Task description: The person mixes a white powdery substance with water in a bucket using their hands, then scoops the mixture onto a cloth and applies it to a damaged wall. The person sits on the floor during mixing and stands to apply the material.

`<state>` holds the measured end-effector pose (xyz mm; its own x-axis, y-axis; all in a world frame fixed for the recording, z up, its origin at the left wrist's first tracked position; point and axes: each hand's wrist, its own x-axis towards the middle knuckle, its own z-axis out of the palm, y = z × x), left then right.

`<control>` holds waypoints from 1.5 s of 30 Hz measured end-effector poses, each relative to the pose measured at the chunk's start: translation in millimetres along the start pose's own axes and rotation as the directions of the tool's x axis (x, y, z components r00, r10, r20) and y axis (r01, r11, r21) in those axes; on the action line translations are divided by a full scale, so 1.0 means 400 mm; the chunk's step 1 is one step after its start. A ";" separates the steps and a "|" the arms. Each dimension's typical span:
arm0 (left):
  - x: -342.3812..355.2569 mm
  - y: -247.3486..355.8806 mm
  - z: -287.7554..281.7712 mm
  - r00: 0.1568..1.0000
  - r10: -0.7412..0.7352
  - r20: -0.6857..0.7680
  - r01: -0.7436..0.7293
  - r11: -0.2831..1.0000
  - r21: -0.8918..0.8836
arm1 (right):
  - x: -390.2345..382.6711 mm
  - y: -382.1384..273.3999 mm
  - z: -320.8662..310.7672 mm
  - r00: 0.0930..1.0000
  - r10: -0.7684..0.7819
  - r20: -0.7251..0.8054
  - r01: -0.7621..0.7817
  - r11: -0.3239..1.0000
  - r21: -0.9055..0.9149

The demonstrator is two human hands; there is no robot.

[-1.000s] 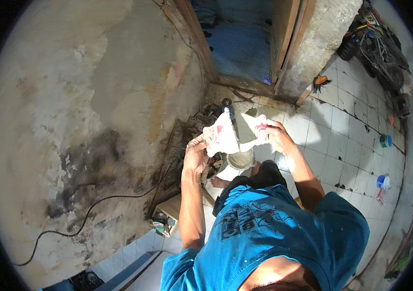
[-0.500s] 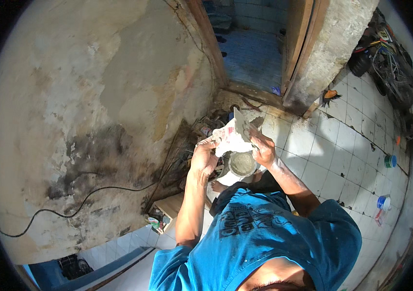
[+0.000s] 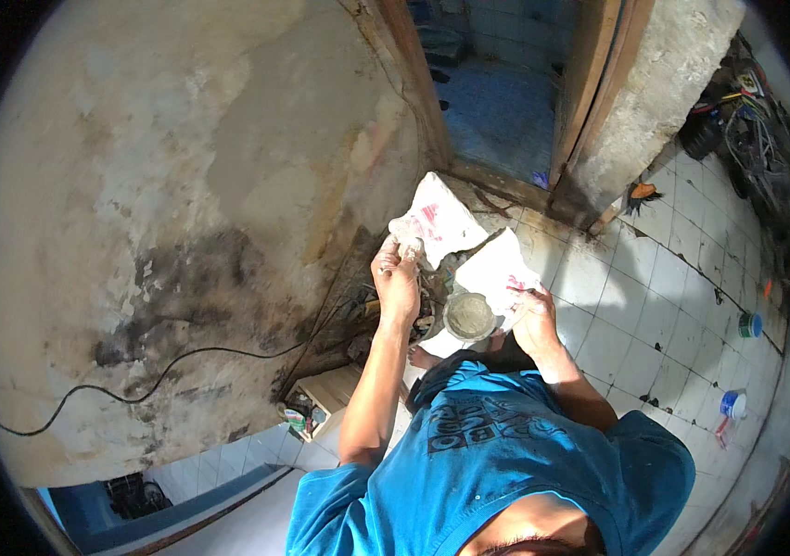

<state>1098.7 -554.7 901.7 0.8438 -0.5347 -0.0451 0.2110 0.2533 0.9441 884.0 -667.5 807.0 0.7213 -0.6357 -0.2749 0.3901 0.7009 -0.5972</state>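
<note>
My left hand [image 3: 397, 278] grips the lower corner of a stiff white sheet piece [image 3: 441, 222] with red marks, roughly triangular and held up near the wall. In my right hand [image 3: 534, 322] is a second white sheet piece [image 3: 491, 267], also with a red mark, pinched at its lower right edge. The two pieces are apart, tilted away from each other. Just below the right piece stands a round container of grey, wet-looking mortar [image 3: 469, 317]. Pale residue coats my fingers. The exact kind of the sheets cannot be told.
On the left rises a stained wall [image 3: 265, 148] with a smoother grey patch and a black cable [image 3: 172, 375]. A doorway with a wooden frame [image 3: 590, 83] lies ahead. Dark clutter [image 3: 749, 139] and tubs [image 3: 750, 324] sit on the tiled floor at right. A wooden box [image 3: 330, 394] stands at lower left.
The two white pieces, touching or overlapping before, have moved apart. The right piece has turned from its grey-smeared face to its white face. My left hand has risen a little; the right has shifted right and down.
</note>
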 end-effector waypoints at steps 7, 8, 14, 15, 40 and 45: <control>-0.024 -0.087 0.021 0.968 0.246 0.038 -0.247 0.928 0.278 | -0.001 -0.004 0.079 0.997 -0.073 -0.025 0.076 0.981 0.180; -0.031 -0.083 0.014 0.961 0.264 0.080 -0.275 0.896 0.349 | 0.002 -0.014 0.076 0.998 -0.054 -0.028 0.058 0.983 0.176; -0.042 -0.091 0.020 0.898 0.345 0.274 -0.432 0.811 0.394 | 0.045 -0.049 0.081 0.997 -0.042 -0.065 0.055 0.974 0.222; -0.050 -0.079 0.023 0.869 0.383 0.314 -0.487 0.774 0.405 | 0.049 -0.061 0.101 0.994 -0.031 -0.108 0.057 0.967 0.250; -0.303 -0.173 -0.576 0.847 0.190 -0.496 0.179 0.777 0.603 | 0.348 0.442 0.389 0.987 0.052 0.153 -0.052 0.999 -0.010; -0.353 -0.164 -0.714 0.816 0.218 -0.536 0.117 0.845 0.522 | 0.460 0.624 0.596 0.995 -0.086 0.045 0.088 0.995 -0.051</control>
<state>1106.7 -265.6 752.9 0.9987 0.0507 -0.0061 0.0196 -0.2699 0.9627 1250.3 -532.5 787.0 0.7102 -0.6784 -0.1880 0.4225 0.6244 -0.6570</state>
